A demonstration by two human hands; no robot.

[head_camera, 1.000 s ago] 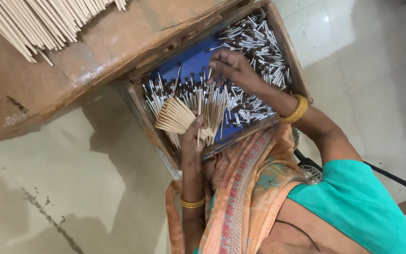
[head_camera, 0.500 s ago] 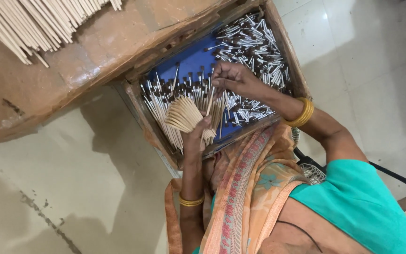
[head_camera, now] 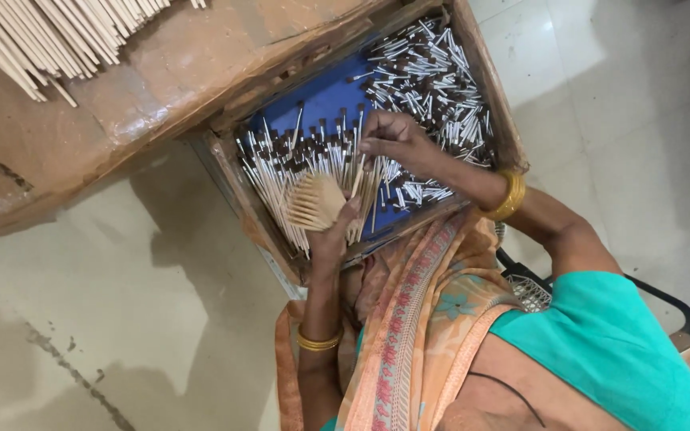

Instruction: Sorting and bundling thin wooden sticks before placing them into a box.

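Fingers (head_camera: 377,132) of right hand (head_camera: 397,144): pinched on loose dark-tipped sticks (head_camera: 433,88), touching the pile directly beneath. Left hand (head_camera: 331,235): curled shut around fanned bundle of sticks (head_camera: 313,201), long axes running away from the person, just beside the right hand. Both sit inside wooden tray (head_camera: 489,96), blue-lined.

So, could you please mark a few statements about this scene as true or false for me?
1. The left hand holds a fanned bundle of sticks. True.
2. The tray lining is red. False: it is blue.
3. The right hand rests on the floor. False: it is over the dark-tipped sticks in the wooden tray.
4. Each wrist wears golden bangles. True.
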